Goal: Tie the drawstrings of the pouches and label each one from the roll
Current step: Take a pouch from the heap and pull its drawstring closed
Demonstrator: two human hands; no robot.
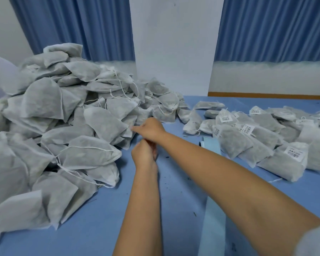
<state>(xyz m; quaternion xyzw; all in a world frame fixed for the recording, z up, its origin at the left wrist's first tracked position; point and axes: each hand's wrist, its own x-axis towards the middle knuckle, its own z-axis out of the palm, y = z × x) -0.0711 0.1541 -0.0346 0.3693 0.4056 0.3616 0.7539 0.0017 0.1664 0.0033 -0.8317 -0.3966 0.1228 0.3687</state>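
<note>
A blue-covered table (174,209) stands before blue curtains (100,24) and a white wall (174,43). Its left side bears a heap of grey pouches (63,117) without labels, and labelled pouches (257,137) lie on its right. Between them the right hand (150,128) touches a heap pouch's edge. The left hand (144,156) is curled just beneath it. I cannot tell whether either hand grips anything.

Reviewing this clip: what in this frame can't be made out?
Head view only:
1. Left hand: what it holds, hidden by its own back.
2. Right hand: fingertips blurred against the unlabelled pile; grip unclear.
3. Labels on the labelled pouches: print too small.
4. Label roll: only a light blue strip shows, partly behind pouches.
5. Both piles run off the frame edges.
</note>
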